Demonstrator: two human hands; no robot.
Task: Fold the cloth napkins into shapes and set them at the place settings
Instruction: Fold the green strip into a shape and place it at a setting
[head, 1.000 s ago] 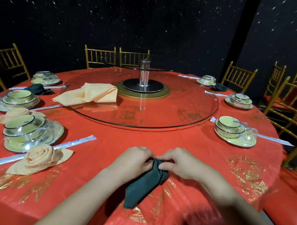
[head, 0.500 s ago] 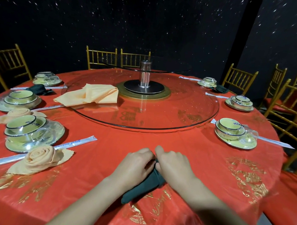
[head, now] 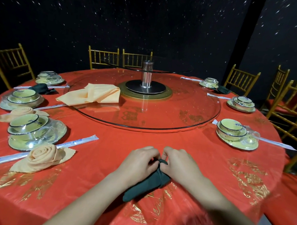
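Napkin (head: pixel 146 185), dark green, lies rolled into a slanted tube just below the centre of the frame, on the table (head: pixel 122 139) near its front edge. Its lower tip points to the lower left and stops short of that edge. Its upper end is bunched between my two hands. My left hand (head: pixel 140 161) has its fingers curled in, pinching that end from the left. My right hand (head: pixel 182 168) has its fingers curled over it from the right. The knuckles of both nearly meet above the roll.

Bare red cloth runs from my hands up to the rim of the turntable (head: pixel 160 129). To the right, red cloth with gold print reaches as far as a setting (head: pixel 236 135) at right of centre.

On the left I have less room. A rose (head: pixel 43 157) of peach cloth sits at lower left, with a long sleeve (head: pixel 76 141) running just behind it.

A stack (head: pixel 93 94) of flat peach cloths lies on the turntable's left part, its lower-left corner passing over the rim. Past the table edge at lower right is a red seat (head: pixel 293 208).
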